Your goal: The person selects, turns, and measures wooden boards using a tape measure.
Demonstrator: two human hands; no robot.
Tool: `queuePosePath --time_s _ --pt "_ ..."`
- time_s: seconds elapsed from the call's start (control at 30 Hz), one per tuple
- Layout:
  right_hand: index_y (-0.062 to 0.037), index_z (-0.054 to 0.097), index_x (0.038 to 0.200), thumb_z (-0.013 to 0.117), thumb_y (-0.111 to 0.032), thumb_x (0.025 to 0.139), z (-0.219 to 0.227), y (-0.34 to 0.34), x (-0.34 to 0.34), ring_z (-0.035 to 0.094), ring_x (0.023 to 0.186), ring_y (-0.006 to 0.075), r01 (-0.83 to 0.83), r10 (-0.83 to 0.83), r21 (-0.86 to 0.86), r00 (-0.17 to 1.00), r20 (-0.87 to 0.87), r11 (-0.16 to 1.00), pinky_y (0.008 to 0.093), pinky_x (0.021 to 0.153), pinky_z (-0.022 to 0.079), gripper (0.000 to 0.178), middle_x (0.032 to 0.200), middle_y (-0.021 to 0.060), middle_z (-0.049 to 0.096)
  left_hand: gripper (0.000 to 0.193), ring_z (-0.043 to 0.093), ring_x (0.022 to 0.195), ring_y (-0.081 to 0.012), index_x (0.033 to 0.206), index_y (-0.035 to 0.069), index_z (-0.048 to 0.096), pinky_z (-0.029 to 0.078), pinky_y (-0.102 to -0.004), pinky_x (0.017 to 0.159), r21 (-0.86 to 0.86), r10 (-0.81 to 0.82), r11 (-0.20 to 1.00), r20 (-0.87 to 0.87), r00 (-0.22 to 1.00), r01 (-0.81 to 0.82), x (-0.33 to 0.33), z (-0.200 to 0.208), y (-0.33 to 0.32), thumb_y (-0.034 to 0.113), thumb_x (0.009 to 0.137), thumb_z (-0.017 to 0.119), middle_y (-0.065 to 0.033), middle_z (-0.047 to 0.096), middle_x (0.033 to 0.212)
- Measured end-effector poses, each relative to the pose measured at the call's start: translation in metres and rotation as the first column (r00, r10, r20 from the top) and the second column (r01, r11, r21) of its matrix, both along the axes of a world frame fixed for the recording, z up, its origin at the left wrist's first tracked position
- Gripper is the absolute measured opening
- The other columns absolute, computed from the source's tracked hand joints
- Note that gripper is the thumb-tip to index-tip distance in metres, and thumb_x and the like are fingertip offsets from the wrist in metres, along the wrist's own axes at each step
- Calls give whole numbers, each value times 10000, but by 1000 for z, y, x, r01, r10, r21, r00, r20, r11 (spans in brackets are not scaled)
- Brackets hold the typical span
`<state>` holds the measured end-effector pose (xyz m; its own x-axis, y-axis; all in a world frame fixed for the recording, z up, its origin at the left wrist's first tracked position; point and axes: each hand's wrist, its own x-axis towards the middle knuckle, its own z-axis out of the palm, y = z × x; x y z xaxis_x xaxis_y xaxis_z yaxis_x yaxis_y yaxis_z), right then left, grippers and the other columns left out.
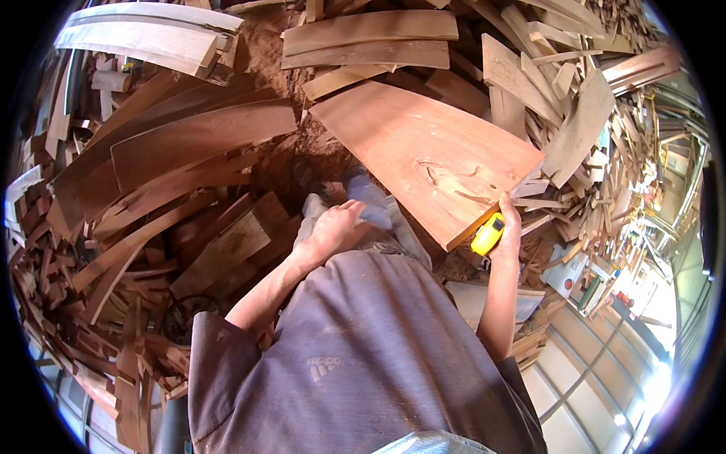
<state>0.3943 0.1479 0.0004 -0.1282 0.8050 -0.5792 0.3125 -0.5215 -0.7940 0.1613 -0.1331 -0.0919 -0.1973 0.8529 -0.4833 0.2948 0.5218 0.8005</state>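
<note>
My right hand (507,227) is closed round a yellow tape measure (488,234) at the near right end of a wide, flat wooden board (431,151). The thumb lies along the board's edge, and the other fingers are mostly hidden. Knots and a dark crack mark the board's face near this end, while its narrower end slants away to the far left. Over my lap, left of the board and apart from it, my left hand (339,224) has its fingers curled in. What they hold, if anything, is hidden.
Curved dark planks (204,140) are heaped on my left. Pale curved boards (140,34) lie at the far left, with more planks (370,38) straight ahead. Loose offcuts (582,125) pile up on the right, near a tiled floor (582,363) at the lower right.
</note>
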Motion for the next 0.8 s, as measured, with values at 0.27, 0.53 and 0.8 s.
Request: queuePosePath --time_s 0.27,0.53,0.8 --pt "-83 593 1007 689 -420 969 42 -9 -23 605 513 166 -150 156 -51 976 149 987 291 491 528 353 686 36 593 365 663 990 -430 1132 10 582 550 -507 835 225 98 969 41 994 -105 0 21 39 266 894 688 -213 678 1086" --pt "25 558 1378 694 -207 970 104 13 -7 598 615 118 -482 443 34 829 340 876 275 583 481 489 747 28 583 392 708 946 -385 1250 -5 599 574 -436 790 346 201 907 142 969 -239 16 81 83 217 946 707 -217 714 1020" --pt "-33 123 1631 683 -655 886 165 45 -79 637 900 271 -973 971 -63 215 101 222 379 860 510 1120 958 148 625 419 703 988 -368 1298 -10 602 569 -414 838 572 -35 792 390 920 -212 33 172 144 205 956 713 -240 689 1095"
